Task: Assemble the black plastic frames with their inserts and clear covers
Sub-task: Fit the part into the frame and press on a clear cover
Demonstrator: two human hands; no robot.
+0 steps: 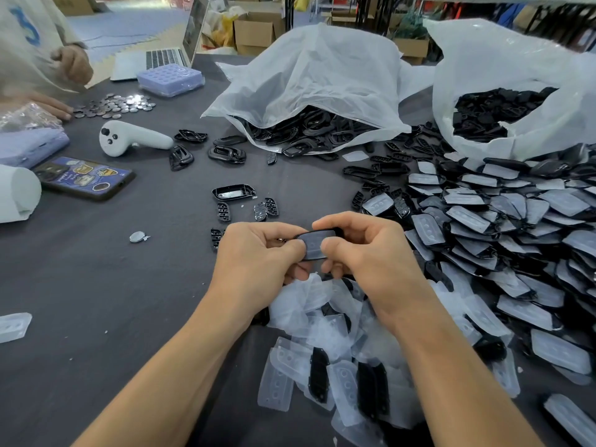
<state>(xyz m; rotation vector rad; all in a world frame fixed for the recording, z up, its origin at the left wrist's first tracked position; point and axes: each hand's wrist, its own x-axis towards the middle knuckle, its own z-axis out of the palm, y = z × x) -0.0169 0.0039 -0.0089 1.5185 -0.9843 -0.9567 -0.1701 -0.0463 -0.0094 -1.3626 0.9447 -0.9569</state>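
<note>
Both hands meet above the dark table, holding one black plastic frame [315, 244] with a clear cover lying in it. My left hand [258, 253] grips its left end, thumb on top. My right hand [361, 246] pinches its right end, thumb pressing the cover. Below my wrists lies a heap of loose clear covers [322, 333] mixed with black inserts [318, 374]. Single black inserts [223, 211] and an empty black frame [233, 192] lie just beyond my hands. To the right spreads a big pile of assembled frames with covers [503, 227].
Two white plastic bags hold black frames, one at centre back [309, 79], one at right [503, 75]. At left lie a white controller [129, 138], a phone [84, 178], coin cells [116, 106], a laptop [167, 56] and another person's hands [74, 64].
</note>
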